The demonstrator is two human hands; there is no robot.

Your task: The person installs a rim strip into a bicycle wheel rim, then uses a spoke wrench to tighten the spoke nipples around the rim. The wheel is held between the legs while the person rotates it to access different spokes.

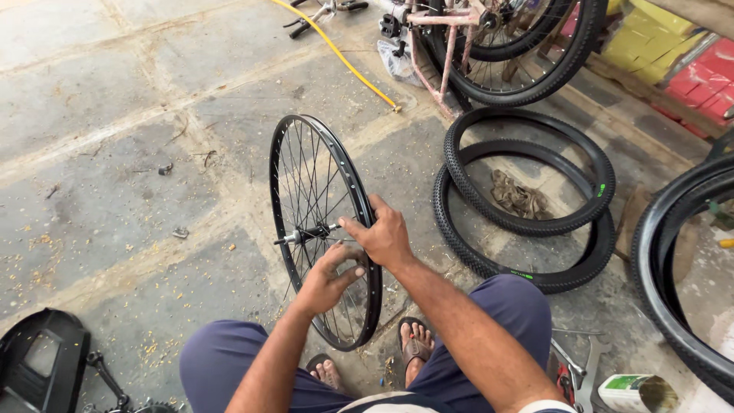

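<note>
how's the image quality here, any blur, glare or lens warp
Head view: soft, even daylight with faint shadows; the wheel rim and both hands, left hand and right hand, look sharp; slight sheen on the rim, no harsh glare; the tyres near the right edge bow outward, suggesting wide-angle distortion.

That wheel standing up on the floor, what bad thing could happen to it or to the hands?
The bare wheel rim stands upright on the concrete, steadied only by the left hand and right hand near the axle; it might tip or roll. Fingers among the thin spokes could get pinched. The loose tyres lying close by could trip feet.
</note>
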